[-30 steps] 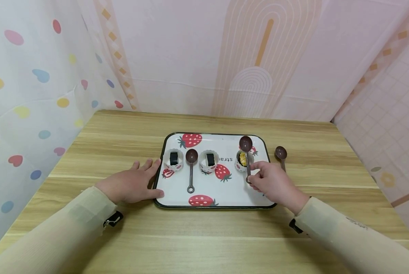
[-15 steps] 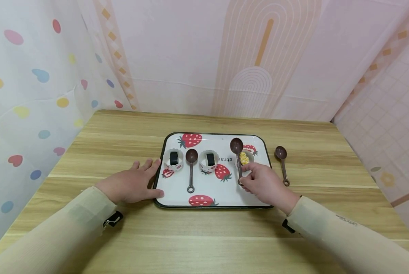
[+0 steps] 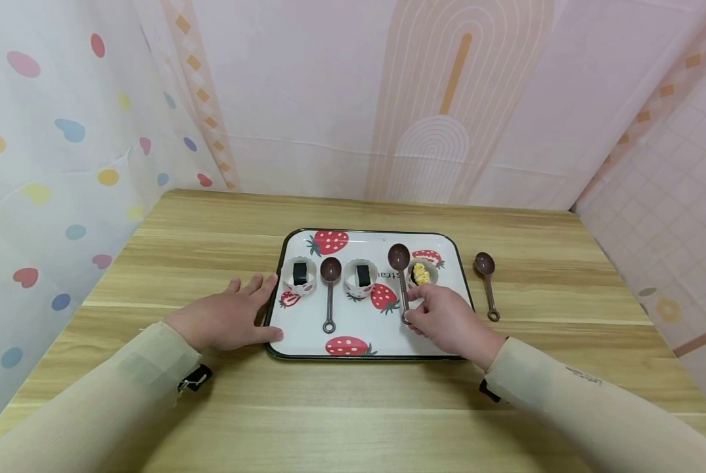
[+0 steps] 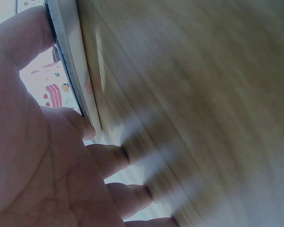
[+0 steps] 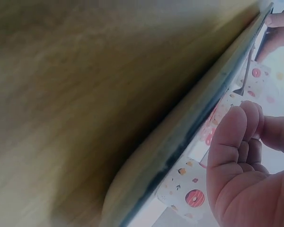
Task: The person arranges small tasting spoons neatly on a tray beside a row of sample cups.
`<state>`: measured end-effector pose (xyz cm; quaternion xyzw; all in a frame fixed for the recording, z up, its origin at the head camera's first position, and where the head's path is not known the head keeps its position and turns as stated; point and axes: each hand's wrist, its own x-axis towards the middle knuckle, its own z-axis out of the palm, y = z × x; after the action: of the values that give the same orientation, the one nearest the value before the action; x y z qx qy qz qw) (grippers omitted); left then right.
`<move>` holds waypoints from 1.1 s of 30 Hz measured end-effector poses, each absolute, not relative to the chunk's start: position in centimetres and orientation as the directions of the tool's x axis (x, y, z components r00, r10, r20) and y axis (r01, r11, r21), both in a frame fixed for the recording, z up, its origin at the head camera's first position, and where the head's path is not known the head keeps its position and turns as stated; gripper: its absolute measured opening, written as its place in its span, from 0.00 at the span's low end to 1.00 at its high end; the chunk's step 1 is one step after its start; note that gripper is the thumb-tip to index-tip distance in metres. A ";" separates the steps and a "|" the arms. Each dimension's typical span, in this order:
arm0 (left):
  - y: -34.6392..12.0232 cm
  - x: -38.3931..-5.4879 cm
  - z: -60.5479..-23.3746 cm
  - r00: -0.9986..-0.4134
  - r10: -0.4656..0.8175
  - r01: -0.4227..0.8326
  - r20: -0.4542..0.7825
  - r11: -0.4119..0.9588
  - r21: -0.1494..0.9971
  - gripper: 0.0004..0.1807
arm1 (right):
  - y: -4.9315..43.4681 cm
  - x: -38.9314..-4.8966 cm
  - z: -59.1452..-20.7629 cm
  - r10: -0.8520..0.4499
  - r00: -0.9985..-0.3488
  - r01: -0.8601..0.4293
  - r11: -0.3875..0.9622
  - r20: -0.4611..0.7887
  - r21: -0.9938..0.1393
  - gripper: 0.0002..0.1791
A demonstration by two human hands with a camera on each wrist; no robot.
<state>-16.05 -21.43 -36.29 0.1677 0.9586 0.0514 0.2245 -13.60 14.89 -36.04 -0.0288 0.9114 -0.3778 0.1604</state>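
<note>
My right hand (image 3: 452,320) pinches a dark brown measuring spoon (image 3: 399,257) by its handle, bowl pointing away, over the right part of the strawberry-print tray (image 3: 305,338). Just right of that spoon, a paper cup (image 3: 432,281) holds a yellow-topped sushi piece (image 3: 420,273), partly behind my fingers. With fingers spread, my left hand (image 3: 225,316) rests at the tray's left edge, thumb over the rim. Between two paper cups with nori-banded sushi, the left sushi (image 3: 300,273) and the middle sushi (image 3: 362,274), lies a second brown spoon (image 3: 330,270). The right wrist view shows curled fingers (image 5: 229,137) beside the tray's rim.
A third brown spoon (image 3: 485,264) lies on the wooden table (image 3: 353,420) just right of the tray. Patterned curtains (image 3: 305,98) hang behind and on both sides of the table.
My right hand has carried its spoon leftward, from over the right paper cup to the spot between that cup and the middle one. The left hand stays put.
</note>
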 end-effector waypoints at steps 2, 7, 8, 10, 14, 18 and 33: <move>-21.4 -16.0 -36.3 -0.842 0.345 0.298 -0.414 0.938 0.176 0.64 | 14.7 -13.6 -36.1 -0.175 -0.947 0.066 0.717 -0.271 -0.694 0.15; -21.4 -16.0 -36.2 -0.842 0.346 0.295 -0.415 0.938 0.184 0.64 | 14.5 -13.7 -36.2 -0.169 -0.945 0.066 0.738 -0.279 -0.671 0.14; -21.4 -16.0 -36.2 -0.842 0.346 0.295 -0.415 0.938 0.185 0.64 | 14.5 -13.8 -36.2 -0.167 -0.944 0.072 0.741 -0.286 -0.668 0.14; -21.4 -16.0 -36.2 -0.842 0.346 0.294 -0.415 0.938 0.184 0.64 | 14.4 -13.8 -36.4 -0.162 -0.941 0.082 0.743 -0.297 -0.664 0.14; -21.4 -16.1 -36.3 -0.842 0.347 0.297 -0.414 0.937 0.181 0.64 | 14.2 -13.9 -36.6 -0.161 -0.938 0.089 0.744 -0.307 -0.662 0.13; -21.4 -16.1 -36.2 -0.841 0.347 0.297 -0.415 0.937 0.183 0.64 | 13.9 -13.9 -36.6 -0.160 -0.938 0.090 0.745 -0.307 -0.661 0.14; -21.6 -16.1 -36.5 -0.844 0.349 0.305 -0.407 0.937 0.171 0.64 | 13.3 -14.2 -36.8 -0.135 -0.928 0.130 0.757 -0.348 -0.641 0.15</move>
<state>-16.11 -21.57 -36.46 0.1703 0.9589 0.0498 0.2212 -14.19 13.28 -36.84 -0.0016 0.9178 -0.3487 0.1899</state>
